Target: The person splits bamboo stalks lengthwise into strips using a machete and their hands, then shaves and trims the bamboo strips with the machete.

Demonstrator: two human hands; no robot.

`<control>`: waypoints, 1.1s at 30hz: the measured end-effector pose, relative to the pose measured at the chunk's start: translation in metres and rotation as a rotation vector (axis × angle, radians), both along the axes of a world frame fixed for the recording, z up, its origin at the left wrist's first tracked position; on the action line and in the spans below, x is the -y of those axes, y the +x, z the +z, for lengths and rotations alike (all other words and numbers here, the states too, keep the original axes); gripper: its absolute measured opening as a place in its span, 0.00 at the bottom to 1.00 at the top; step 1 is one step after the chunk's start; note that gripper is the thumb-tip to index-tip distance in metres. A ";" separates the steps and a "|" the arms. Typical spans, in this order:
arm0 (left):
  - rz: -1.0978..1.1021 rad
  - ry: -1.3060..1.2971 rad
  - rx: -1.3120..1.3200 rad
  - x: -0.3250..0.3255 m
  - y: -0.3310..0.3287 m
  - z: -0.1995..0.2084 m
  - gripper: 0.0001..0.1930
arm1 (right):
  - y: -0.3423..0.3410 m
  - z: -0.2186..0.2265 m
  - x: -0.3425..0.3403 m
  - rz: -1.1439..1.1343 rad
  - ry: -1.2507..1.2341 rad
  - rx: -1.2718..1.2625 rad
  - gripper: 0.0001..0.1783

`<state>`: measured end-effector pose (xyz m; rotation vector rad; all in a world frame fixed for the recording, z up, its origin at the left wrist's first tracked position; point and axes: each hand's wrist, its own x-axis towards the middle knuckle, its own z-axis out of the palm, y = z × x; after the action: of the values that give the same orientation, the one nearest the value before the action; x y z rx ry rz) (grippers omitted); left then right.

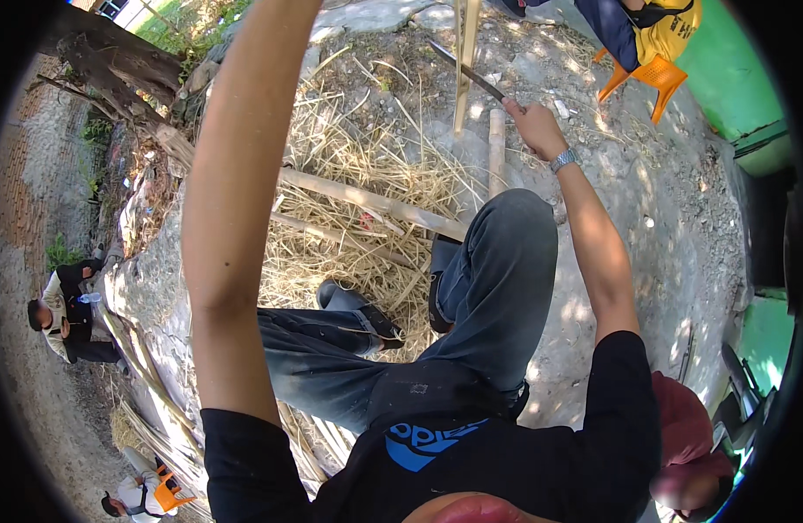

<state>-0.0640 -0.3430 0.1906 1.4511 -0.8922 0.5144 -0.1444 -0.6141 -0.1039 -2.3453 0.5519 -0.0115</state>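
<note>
My right hand [537,127], with a metal watch [564,159] on its wrist, is closed round the handle of a long, slightly curved knife [482,84]. The blade points up and to the left. It crosses pale split bamboo strips [462,74] that run upward out of the picture; I cannot tell whether it touches them. My left forearm [238,157] reaches past the top edge, so the left hand is out of sight. Below the knife, a round bamboo piece [497,152] stands or lies beside my raised knee [517,235].
Bamboo poles [375,202] cross a heap of pale shavings [367,144] around my boots [358,309]. An orange plastic chair [654,78] with a seated person is at the upper right. A person in dark red [680,423] is close at the lower right; two more people are at the left.
</note>
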 end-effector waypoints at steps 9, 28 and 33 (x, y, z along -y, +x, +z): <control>-0.206 -0.412 -0.216 0.003 0.045 -0.069 0.32 | -0.070 0.042 -0.030 0.241 0.018 -0.093 0.43; -0.677 -0.405 -0.594 0.033 0.072 -0.109 0.36 | -0.092 -0.012 0.016 0.222 0.852 -0.430 0.26; -0.218 -0.517 -0.587 0.037 0.075 -0.106 0.35 | -0.105 -0.082 -0.029 0.304 0.697 -0.095 0.27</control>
<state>0.0108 -0.3796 0.0844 0.9327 -0.3943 0.1187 -0.2493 -0.5848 -0.1860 -1.7232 0.1863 0.3746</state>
